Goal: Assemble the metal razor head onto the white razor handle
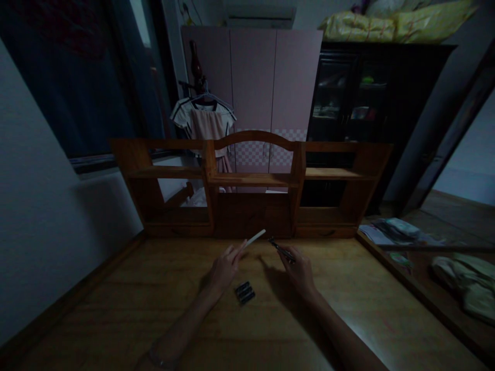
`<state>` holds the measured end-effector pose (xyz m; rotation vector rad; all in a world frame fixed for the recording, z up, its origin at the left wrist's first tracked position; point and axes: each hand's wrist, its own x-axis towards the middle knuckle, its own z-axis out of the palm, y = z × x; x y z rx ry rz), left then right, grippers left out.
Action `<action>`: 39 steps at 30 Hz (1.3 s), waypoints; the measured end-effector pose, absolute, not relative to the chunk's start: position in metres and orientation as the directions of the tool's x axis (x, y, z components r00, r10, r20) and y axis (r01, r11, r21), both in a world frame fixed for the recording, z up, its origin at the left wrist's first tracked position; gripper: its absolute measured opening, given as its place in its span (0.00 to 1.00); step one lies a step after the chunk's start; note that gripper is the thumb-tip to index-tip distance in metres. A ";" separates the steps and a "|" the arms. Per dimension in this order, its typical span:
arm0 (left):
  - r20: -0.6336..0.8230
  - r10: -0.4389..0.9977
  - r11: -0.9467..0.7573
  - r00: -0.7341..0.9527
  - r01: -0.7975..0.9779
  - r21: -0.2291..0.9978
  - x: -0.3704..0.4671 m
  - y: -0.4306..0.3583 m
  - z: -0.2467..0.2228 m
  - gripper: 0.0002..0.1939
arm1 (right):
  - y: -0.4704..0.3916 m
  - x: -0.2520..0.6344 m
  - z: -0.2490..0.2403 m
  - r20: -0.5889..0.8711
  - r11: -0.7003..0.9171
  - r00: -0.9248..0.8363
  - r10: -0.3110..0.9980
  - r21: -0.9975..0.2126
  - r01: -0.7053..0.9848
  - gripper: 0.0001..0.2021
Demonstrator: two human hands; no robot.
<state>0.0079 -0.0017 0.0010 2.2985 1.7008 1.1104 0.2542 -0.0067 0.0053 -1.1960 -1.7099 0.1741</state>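
Observation:
My left hand (225, 268) is closed round one end of a slim white stick (256, 237), which points up and to the right over the wooden tabletop (162, 309). Opposite it, my right hand (298, 269) grips a dark, slender tool with a small wider head (282, 250); the dim light hides its exact kind. The stick's free end and the tool's head are close but apart. On the tabletop between my forearms lies a small pack of dark cylinders (245, 292) that look like batteries, touched by neither hand.
A wooden shelf unit (253, 179) rises along the tabletop's far edge. A wall (69, 206) borders the left side. Beyond the raised right edge lie papers (390, 232) and a pale cloth (466, 283). Clothes (204, 118) hang before a pink wardrobe (253, 77).

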 end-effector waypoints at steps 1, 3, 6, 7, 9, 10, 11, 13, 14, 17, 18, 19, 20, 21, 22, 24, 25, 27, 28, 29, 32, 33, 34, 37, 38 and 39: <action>0.504 0.853 -0.397 0.137 0.796 0.457 0.008 -0.002 0.002 0.23 | -0.006 0.254 0.005 0.636 0.504 -0.018 0.771 -0.593 0.628 0.09; 0.500 0.846 -0.436 0.184 0.779 0.452 0.010 -0.004 0.003 0.23 | -0.005 0.254 0.004 0.636 0.507 -0.027 0.771 -0.587 0.631 0.09; 0.456 0.856 -0.456 0.244 0.772 0.443 0.014 -0.005 0.001 0.23 | -0.005 0.254 0.004 0.637 0.502 -0.027 0.770 -0.580 0.642 0.09; 0.441 0.863 -0.447 0.245 0.777 0.443 0.015 -0.004 0.000 0.23 | -0.005 0.254 0.004 0.637 0.503 -0.028 0.770 -0.579 0.642 0.09; 0.429 0.878 -0.412 0.211 0.790 0.454 0.014 -0.001 -0.003 0.22 | -0.006 0.254 0.005 0.639 0.511 -0.035 0.768 -0.580 0.634 0.09; 0.434 0.881 -0.397 0.187 0.792 0.463 0.013 0.000 -0.003 0.21 | -0.006 0.254 0.005 0.640 0.516 -0.036 0.767 -0.583 0.628 0.09; 0.444 0.880 -0.388 0.167 0.792 0.472 0.012 0.001 -0.004 0.21 | -0.007 0.254 0.005 0.641 0.519 -0.037 0.767 -0.586 0.622 0.09; 0.468 0.869 -0.402 0.160 0.780 0.479 0.010 0.001 -0.003 0.21 | -0.007 0.254 0.006 0.639 0.522 -0.039 0.768 -0.590 0.615 0.10; 0.479 0.860 -0.423 0.177 0.772 0.474 0.010 0.000 -0.002 0.22 | -0.008 0.254 0.006 0.636 0.521 -0.041 0.771 -0.593 0.614 0.10; 0.484 0.839 -0.477 0.248 0.764 0.435 0.014 -0.003 0.000 0.23 | -0.008 0.254 0.007 0.634 0.520 -0.036 0.773 -0.599 0.609 0.10; 0.476 0.841 -0.476 0.258 0.769 0.426 0.015 -0.004 0.000 0.23 | -0.009 0.254 0.007 0.635 0.519 -0.031 0.772 -0.600 0.609 0.10; 0.467 0.847 -0.465 0.253 0.778 0.423 0.016 -0.004 0.000 0.22 | -0.009 0.254 0.007 0.636 0.518 -0.027 0.771 -0.602 0.608 0.10; 0.458 0.856 -0.448 0.240 0.787 0.425 0.016 -0.003 -0.001 0.22 | -0.009 0.254 0.007 0.637 0.518 -0.025 0.771 -0.603 0.607 0.10; 0.451 0.865 -0.428 0.221 0.795 0.431 0.015 -0.002 -0.001 0.21 | -0.008 0.254 0.007 0.636 0.519 -0.025 0.771 -0.606 0.603 0.10; 0.450 0.870 -0.410 0.200 0.800 0.438 0.014 -0.001 -0.002 0.21 | -0.008 0.254 0.006 0.635 0.520 -0.025 0.772 -0.610 0.598 0.10; 0.466 0.869 -0.394 0.165 0.802 0.450 0.011 0.001 -0.001 0.21 | -0.008 0.254 0.006 0.631 0.523 -0.024 0.775 -0.620 0.585 0.10; 0.479 0.863 -0.402 0.164 0.798 0.450 0.011 0.001 -0.001 0.22 | -0.007 0.254 0.006 0.630 0.524 -0.025 0.776 -0.623 0.581 0.10; 0.496 0.846 -0.437 0.194 0.785 0.439 0.011 -0.001 0.001 0.23 | -0.007 0.254 0.005 0.629 0.524 -0.024 0.777 -0.625 0.579 0.10; 0.494 0.841 -0.456 0.219 0.779 0.430 0.012 -0.002 0.001 0.23 | -0.007 0.254 0.005 0.630 0.523 -0.024 0.777 -0.623 0.582 0.10; 0.484 0.841 -0.467 0.241 0.776 0.425 0.014 -0.003 0.002 0.23 | -0.007 0.254 0.005 0.630 0.522 -0.025 0.776 -0.620 0.586 0.10; 0.447 0.866 -0.433 0.225 0.784 0.445 0.016 -0.003 0.000 0.21 | -0.008 0.254 0.005 0.626 0.513 -0.023 0.779 -0.616 0.598 0.10; 0.441 0.876 -0.409 0.196 0.787 0.461 0.016 -0.002 -0.001 0.21 | -0.008 0.254 0.005 0.624 0.510 -0.022 0.781 -0.618 0.599 0.10; 0.443 0.881 -0.388 0.165 0.788 0.478 0.015 -0.001 -0.002 0.20 | -0.008 0.254 0.006 0.623 0.509 -0.018 0.782 -0.621 0.596 0.10; 0.491 0.864 -0.393 0.116 0.765 0.510 0.010 0.002 -0.001 0.20 | -0.008 0.254 0.006 0.626 0.517 -0.012 0.780 -0.633 0.577 0.10; 0.510 0.850 -0.422 0.130 0.748 0.512 0.010 0.002 0.000 0.20 | -0.008 0.253 0.006 0.627 0.520 -0.011 0.779 -0.635 0.571 0.11; 0.526 0.836 -0.458 0.159 0.730 0.507 0.010 0.001 0.001 0.21 | -0.009 0.253 0.007 0.628 0.523 -0.012 0.778 -0.636 0.567 0.11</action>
